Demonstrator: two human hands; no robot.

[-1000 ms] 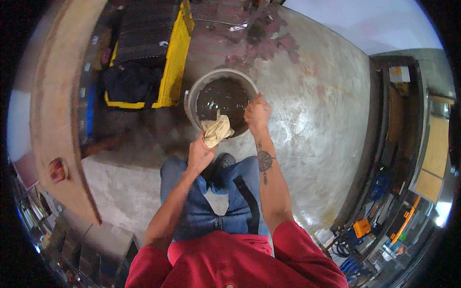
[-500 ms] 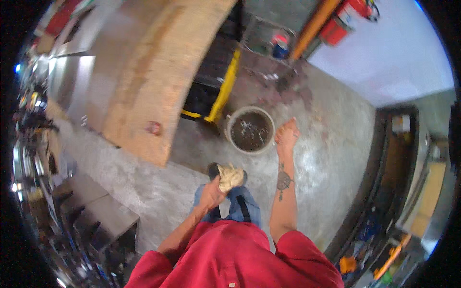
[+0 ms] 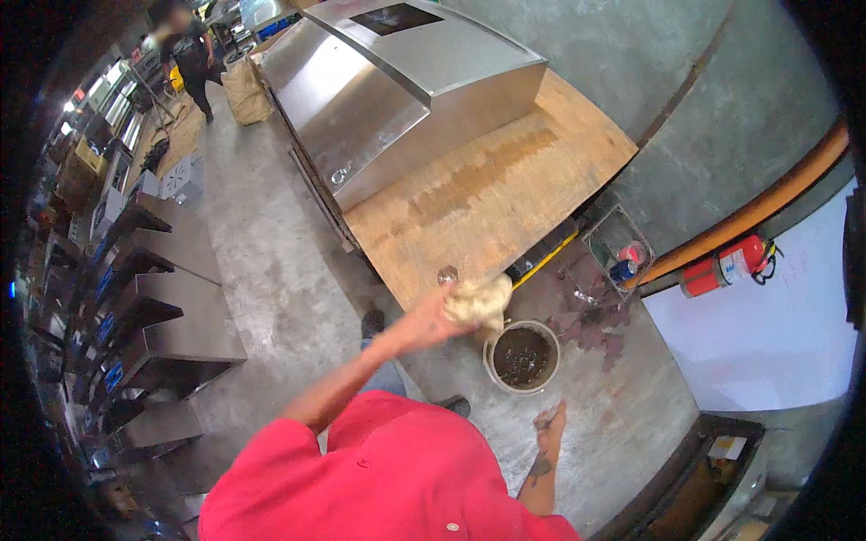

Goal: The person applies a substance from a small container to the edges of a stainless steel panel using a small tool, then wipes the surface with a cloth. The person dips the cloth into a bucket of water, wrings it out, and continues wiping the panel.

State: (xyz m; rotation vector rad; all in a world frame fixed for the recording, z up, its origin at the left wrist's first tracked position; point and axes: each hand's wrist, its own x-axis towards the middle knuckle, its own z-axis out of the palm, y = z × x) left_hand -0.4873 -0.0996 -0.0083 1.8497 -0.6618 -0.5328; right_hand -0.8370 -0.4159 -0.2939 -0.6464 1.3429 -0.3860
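Note:
My left hand [image 3: 431, 317] is closed round a crumpled cream rag [image 3: 480, 305], blurred by motion. It is held out over the near edge of a plywood board [image 3: 568, 149]. On that board rests a large stainless steel hood-like body [image 3: 347, 99] with a dark rectangular opening in its top. A small round brownish thing [image 3: 447, 274] lies on the wood by my fingers. My right hand [image 3: 550, 424] hangs low near a bucket of dark, murky water [image 3: 488, 362], fingers curled in, with nothing seen in them.
Dark folded metal pieces [image 3: 185, 329] stand in a row at the left. A person [image 3: 191, 63] is at the far left beside a tan sack [image 3: 245, 93]. A wire crate [image 3: 622, 239] and a red fire extinguisher [image 3: 726, 266] are at the right.
My view has swung left and up toward the steel body. My left hand has lifted the rag from before my legs to the board's edge. My right hand stays low near the bucket.

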